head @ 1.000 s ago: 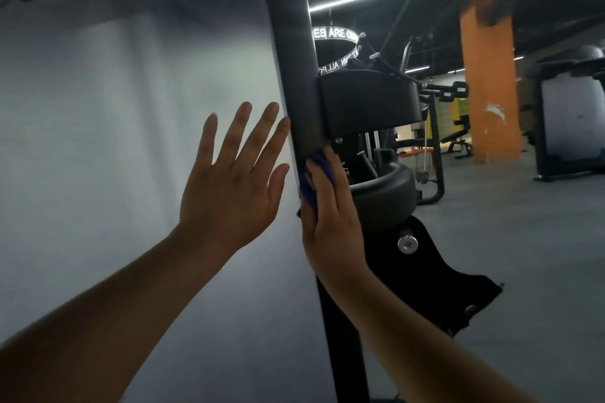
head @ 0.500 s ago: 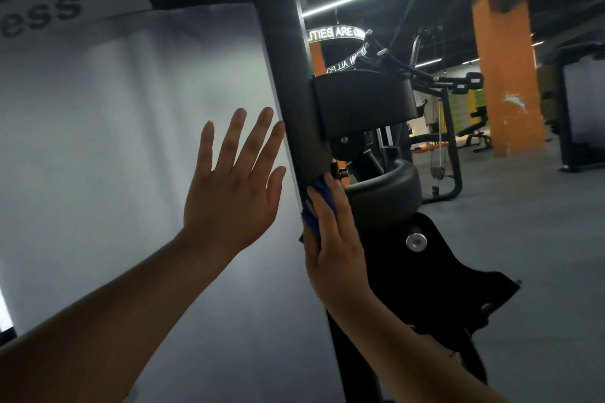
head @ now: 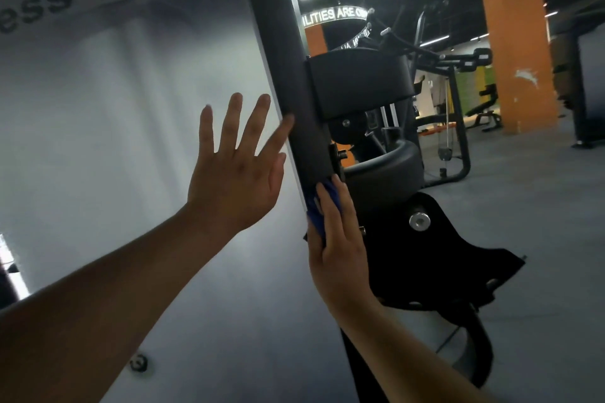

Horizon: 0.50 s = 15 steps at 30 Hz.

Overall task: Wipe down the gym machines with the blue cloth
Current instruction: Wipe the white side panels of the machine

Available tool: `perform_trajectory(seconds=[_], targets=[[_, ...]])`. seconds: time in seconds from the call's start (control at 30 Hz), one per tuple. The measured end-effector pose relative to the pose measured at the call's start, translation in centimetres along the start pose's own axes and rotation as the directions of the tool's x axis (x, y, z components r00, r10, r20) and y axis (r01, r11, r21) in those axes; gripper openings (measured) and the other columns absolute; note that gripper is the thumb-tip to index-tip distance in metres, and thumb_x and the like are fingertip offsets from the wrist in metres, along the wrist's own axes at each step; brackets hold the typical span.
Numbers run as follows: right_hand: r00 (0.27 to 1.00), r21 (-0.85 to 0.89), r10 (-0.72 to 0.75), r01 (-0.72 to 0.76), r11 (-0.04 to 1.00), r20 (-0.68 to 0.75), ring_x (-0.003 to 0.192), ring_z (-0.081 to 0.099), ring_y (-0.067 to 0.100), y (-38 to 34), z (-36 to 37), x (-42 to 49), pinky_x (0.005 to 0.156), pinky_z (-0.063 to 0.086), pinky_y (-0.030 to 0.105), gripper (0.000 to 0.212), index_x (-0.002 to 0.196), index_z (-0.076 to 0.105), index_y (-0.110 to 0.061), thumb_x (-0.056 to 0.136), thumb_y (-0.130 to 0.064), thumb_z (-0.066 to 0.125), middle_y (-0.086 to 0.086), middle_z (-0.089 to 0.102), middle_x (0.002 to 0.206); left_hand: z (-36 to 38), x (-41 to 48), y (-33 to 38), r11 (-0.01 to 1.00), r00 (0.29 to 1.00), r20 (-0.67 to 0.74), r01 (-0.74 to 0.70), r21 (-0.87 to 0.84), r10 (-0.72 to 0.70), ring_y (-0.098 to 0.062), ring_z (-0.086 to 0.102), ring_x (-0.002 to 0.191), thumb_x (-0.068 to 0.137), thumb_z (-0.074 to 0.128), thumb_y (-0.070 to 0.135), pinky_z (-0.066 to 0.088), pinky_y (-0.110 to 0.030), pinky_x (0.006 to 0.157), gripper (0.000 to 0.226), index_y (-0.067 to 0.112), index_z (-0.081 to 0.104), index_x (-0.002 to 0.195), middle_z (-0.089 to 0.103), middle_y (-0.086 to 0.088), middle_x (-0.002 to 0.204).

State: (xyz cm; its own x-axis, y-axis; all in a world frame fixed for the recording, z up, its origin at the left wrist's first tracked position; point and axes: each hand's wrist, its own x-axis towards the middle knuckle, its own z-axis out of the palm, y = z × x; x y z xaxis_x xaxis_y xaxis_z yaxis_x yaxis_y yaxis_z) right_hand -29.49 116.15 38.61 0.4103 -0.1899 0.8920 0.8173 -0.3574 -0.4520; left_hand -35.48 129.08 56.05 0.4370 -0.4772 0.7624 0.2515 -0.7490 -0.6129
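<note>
Against the right-hand edge of the white shroud panel (head: pixel 114 114), where it meets the dark upright post (head: pixel 288 75), both hands are at work on one machine. The left hand (head: pixel 235 180) lies released, fingers straight and fanned, palm flat on the panel with its forefinger tip reaching the post's edge. This looks like a brace to steady the body while the other hand rubs.

The right hand (head: pixel 339 249) has its fingers laid nearly straight along the post, pressing the blue cloth (head: pixel 313 221) flat to the post rather than bunching it in a fist. The thumb is hidden, so any grip from behind cannot be told. Only a strip of cloth shows, beside the knuckles and between two fingers, just below the black bracket pad (head: pixel 360 82).

The panel is smooth, matt and pale, gently ribbed, with rounded corners. The post is a dark tube with a fine, dull finish. The pad looks like moulded vinyl, and the curved roller (head: pixel 393 170) under it has the same soft sheen. Lower down sits a flat black steel plate (head: pixel 458 265) with a bright bolt head (head: pixel 419 222).
</note>
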Motion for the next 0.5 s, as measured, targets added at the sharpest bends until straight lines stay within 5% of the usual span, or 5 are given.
perform_trajectory(seconds=[0.17, 0.5], targets=[[0.995, 0.098, 0.099, -0.096, 0.991, -0.024, 0.165, 0.024, 0.019, -1.8, 0.4, 3.8, 0.122, 0.046, 0.052, 0.063, 0.17, 0.027, -0.034, 0.112, -0.037, 0.052, -0.019, 0.012, 0.178, 0.2, 1.6, -0.5, 0.919, 0.919, 0.02, -0.394, 0.019, 0.394, -0.043, 0.032, 0.161, 0.114, 0.04, 0.046, 0.02, -0.065, 0.131, 0.061, 0.026, 0.035, 0.17, 0.038, -0.02, 0.172], [0.963, 0.193, 0.249, -0.226, 0.955, -0.102, 0.159, 0.037, 0.023, -0.5, 1.3, -1.6, 0.107, 0.058, 0.051, 0.064, 0.17, 0.022, -0.04, 0.112, -0.039, 0.047, -0.022, 0.009, 0.178, 0.2, 1.8, 0.0, 0.867, 0.867, -0.029, -0.498, 0.002, 0.498, -0.035, 0.024, 0.166, 0.117, 0.034, 0.049, 0.021, -0.066, 0.13, 0.057, 0.022, 0.046, 0.166, 0.031, -0.012, 0.177]])
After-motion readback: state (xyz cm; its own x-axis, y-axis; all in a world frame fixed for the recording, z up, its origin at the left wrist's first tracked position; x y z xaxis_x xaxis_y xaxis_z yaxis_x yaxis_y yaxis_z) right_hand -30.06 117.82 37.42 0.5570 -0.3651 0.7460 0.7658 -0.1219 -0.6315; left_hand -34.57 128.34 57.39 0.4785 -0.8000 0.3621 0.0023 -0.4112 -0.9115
